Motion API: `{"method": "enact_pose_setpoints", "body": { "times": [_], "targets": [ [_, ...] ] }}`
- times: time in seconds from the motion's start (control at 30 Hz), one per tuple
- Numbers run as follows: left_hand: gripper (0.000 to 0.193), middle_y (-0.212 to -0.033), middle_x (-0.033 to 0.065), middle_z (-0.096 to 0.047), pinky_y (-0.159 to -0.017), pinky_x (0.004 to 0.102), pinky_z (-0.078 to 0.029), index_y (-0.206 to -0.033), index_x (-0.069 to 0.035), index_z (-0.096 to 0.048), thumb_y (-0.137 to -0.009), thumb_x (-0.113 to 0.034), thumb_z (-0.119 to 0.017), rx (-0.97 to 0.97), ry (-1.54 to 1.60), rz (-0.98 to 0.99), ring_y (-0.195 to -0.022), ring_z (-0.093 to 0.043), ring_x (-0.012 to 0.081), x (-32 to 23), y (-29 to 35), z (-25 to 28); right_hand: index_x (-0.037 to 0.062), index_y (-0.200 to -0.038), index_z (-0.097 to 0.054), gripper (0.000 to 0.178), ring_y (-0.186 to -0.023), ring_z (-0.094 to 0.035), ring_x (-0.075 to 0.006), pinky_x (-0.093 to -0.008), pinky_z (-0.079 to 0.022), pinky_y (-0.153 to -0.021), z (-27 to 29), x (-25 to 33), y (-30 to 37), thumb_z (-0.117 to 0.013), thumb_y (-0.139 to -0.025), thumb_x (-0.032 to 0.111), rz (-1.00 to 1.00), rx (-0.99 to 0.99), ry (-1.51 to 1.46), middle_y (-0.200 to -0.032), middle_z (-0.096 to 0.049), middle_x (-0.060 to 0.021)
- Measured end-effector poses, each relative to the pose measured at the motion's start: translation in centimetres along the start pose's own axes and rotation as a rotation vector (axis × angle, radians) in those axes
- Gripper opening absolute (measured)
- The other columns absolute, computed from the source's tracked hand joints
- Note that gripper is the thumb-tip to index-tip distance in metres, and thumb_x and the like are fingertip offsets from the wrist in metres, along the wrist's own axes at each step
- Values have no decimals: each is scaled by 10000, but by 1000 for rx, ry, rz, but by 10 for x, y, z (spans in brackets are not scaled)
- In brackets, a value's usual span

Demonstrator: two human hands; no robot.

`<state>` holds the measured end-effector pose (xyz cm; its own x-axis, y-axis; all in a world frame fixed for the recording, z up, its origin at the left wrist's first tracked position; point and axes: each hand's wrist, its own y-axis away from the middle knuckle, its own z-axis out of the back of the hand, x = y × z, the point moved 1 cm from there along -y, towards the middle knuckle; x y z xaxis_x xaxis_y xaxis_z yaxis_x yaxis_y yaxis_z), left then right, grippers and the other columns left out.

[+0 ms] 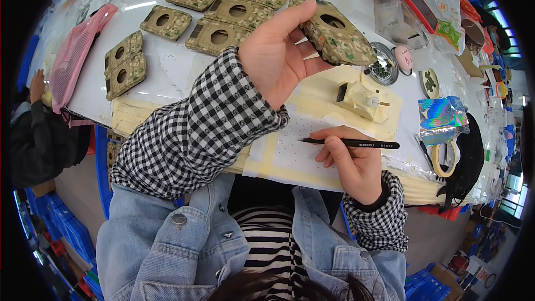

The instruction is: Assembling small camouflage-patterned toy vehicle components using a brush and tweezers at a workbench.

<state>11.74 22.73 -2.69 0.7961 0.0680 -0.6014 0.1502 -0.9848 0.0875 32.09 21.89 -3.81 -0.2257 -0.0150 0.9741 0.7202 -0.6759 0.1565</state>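
Observation:
My left hand (273, 56), raised over the table, grips a camouflage model tank hull (348, 36) with a round hole in its top. Its thumb lies along the near end; some fingers are hidden beneath. Lower down, my right hand (356, 164) pinches black pointed tweezers (370, 144), their tips turned left above a white sheet (287, 147) dotted with tiny dark specks. Beyond the right hand stands a cream-coloured block (365, 103) with a thin brass-coloured rod sticking out. Several similar hulls (239, 11) lie at the far left of the table.
A round metal dish (394, 72) with green bits sits beside a pink oval object (403, 58). Rightward are an iridescent pouch (443, 117) and a tape roll (453, 161). A pink mesh basket (78, 58) stands at the left edge, near another person (42, 139).

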Motion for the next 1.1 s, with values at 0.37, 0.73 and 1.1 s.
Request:
{"method": "enact_pose_setpoints", "body": {
  "times": [0.37, 0.73, 1.1],
  "targets": [
    [370, -1173, 134, -601, -963, 394, -497, -1201, 17, -488, -1001, -279, -391, -30, 13, 2, -1101, -598, 246, 0, 1, -2, -83, -1011, -630, 256, -679, -592, -100, -213, -476, -591, 0, 0, -1, -482, -979, 124, 18, 26, 57, -889, -657, -102],
    [370, -1186, 132, -597, -968, 397, -492, -1208, 11, -482, -1003, -282, -388, -25, 3, 8, -1110, -593, 246, 1, 0, -1, -54, -994, -645, 221, -666, -585, -93, -213, -482, -580, -1, -1, -2, -543, -960, 140, 22, 9, 30, -871, -654, -82],
    [362, -1180, 136, -603, -958, 394, -500, -1206, 9, -482, -1003, -277, -389, -18, 6, 10, -1101, -601, 249, 0, -1, -1, -69, -1003, -633, 232, -675, -594, -101, -219, -487, -587, 3, 3, 2, -502, -974, 120, 47, -11, -29, -873, -652, -90]
  ]
}}
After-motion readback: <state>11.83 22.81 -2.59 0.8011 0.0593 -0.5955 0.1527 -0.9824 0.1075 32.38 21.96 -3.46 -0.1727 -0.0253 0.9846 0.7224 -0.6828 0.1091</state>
